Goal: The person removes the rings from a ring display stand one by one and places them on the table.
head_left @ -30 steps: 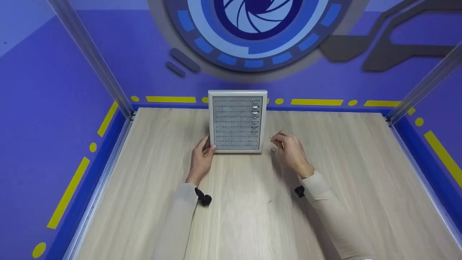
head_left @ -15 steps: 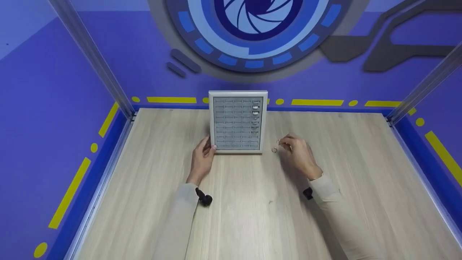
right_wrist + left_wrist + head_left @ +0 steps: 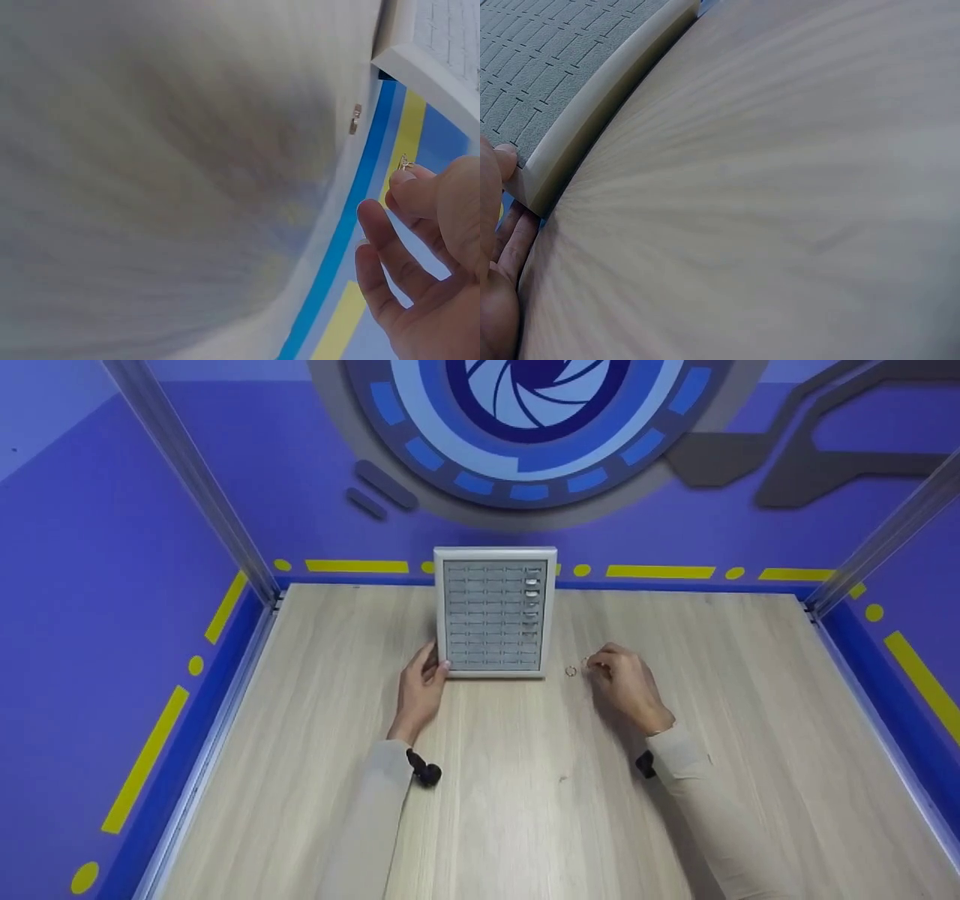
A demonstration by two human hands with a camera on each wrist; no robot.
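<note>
A person's two hands work at a pale wooden table (image 3: 525, 810), seen from a head-worn camera. Nearest the viewer, beige sleeves run up from 6 o'clock. The left hand (image 3: 420, 690) rests at the near-left corner of a white-framed ring tray (image 3: 550, 615), thumb on the frame and fingers tucked along its side, as the left wrist view confirms; it steadies the tray and holds nothing else. At about 4 o'clock from the tray, the right hand (image 3: 626, 686) has its fingers curled, thumb and forefinger pinching a small ring (image 3: 404, 162), which the right wrist view shows at the fingertips. A second ring (image 3: 571, 670) lies loose on the table just beside that hand, at its 9 o'clock, near the tray's near-right corner. Farther off, the tray's grey slotted foam (image 3: 487, 615) carries several rings (image 3: 531, 587) in its right-hand column, towards 12 o'clock; most slots look unfilled.

The step in hand appears to be seating the pinched ring in a foam slot. Doing it well likely means keeping the pinch light but secure, presenting the ring edge-on to the slot, and pressing down rather than sideways while the left hand holds the frame firm. The loose ring is best left undisturbed by the passing wrist.

Beyond the tray stands a violet wall (image 3: 225, 495) with yellow dashes.
</note>
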